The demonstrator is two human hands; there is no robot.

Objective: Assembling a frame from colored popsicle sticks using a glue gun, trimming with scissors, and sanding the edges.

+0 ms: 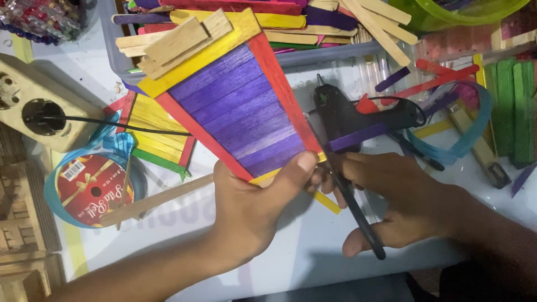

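Your left hand grips the narrow lower end of the stick panel, thumb pressed flat on its purple face, fingers hidden behind. The panel is a tapering board of purple craft sticks, framed in red down both long sides, with a yellow band across its wide top end, and you hold it tilted up above the middle of the table. Plain wooden sticks sit glued across that yellow top.

Your right hand is closed around black scissors, fingers through the handles, and touches the panel's lower corner; how far the blades are apart, I can't tell. Just above your right hand a black glue gun lies on the table with a purple stick across it.

Further out, a second panel of yellow sticks edged in red lies flat under the raised one. A grey tray of loose coloured sticks sits along the far edge. At the left edge there's a beige power socket with a black cable, and near it a blue ribbon spool with a red label. Green sticks stack at the right edge.
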